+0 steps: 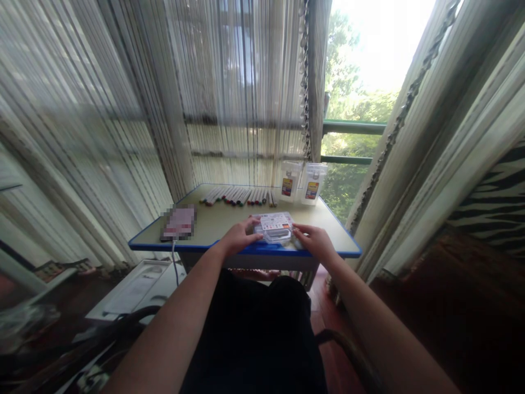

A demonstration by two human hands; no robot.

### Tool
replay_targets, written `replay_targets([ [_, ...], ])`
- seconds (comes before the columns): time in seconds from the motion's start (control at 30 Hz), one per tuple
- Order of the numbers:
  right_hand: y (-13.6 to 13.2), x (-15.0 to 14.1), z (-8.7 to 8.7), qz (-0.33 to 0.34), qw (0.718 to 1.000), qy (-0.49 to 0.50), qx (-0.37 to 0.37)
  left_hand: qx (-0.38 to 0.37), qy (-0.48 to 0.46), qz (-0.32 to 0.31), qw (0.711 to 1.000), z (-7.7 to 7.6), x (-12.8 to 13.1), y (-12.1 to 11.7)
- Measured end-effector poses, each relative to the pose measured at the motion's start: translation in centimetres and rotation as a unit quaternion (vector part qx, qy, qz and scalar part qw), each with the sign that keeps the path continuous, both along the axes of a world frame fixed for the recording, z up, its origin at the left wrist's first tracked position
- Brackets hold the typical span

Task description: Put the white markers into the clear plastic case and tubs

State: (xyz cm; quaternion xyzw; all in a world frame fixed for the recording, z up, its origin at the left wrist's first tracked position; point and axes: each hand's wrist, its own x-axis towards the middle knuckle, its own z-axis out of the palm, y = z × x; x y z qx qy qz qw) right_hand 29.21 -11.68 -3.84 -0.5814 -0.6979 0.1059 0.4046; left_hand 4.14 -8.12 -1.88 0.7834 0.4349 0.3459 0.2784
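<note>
A clear plastic case [275, 223] with a printed label and a moulded handle is near the front edge of the desk, between my hands. My left hand [241, 236] grips its left side, thumb on top near the handle. At its right side, the fingers of my right hand [310, 238] are closed on the edge. Behind the case, several white markers [235, 195] with coloured ends lie in a row. Two clear plastic cases with yellow-and-blue labels, a left one [288, 183] and a right one [312, 186], stand upright at the back right.
The pale desk [213, 219] has a blue rim. On its left lies a blurred-out flat device [179, 221] with a white cable [175, 265] hanging over the front edge. String curtains [246, 109] hang right behind the desk. A white box [135, 290] sits low on the left.
</note>
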Motion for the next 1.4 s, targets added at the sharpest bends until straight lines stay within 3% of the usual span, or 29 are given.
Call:
replay_targets([
  [0.4, 0.3, 0.2, -0.3, 0.018, 1.0, 0.018, 0.0, 0.022, -0.005, -0.01, 1.0, -0.4, -0.3, 0.1],
  [0.57, 0.1, 0.1, -0.4, 0.042, 0.997, 0.065, -0.008, 0.03, -0.063, 0.018, 0.997, -0.7, -0.8, 0.5],
  [0.73, 0.1, 0.1, -0.7, 0.038, 0.993, 0.111, 0.008, -0.025, -0.116, -0.012, 0.993, -0.6, -1.1, 0.5],
  [0.97, 0.4, 0.1, -0.5, 0.053, 0.978, 0.2, -0.035, 0.046, -0.029, -0.018, 0.998, -0.8, -0.8, 0.1],
  [1.2, 0.2, 0.3, 0.1, 0.038, 0.976, 0.211, -0.02, 0.068, -0.02, -0.018, 0.997, -0.9, -0.8, 0.0],
  [1.4, 0.5, 0.3, -0.6, 0.077, 0.984, 0.158, 0.005, 0.018, -0.087, -0.023, 0.996, -0.9, -0.6, 0.0],
])
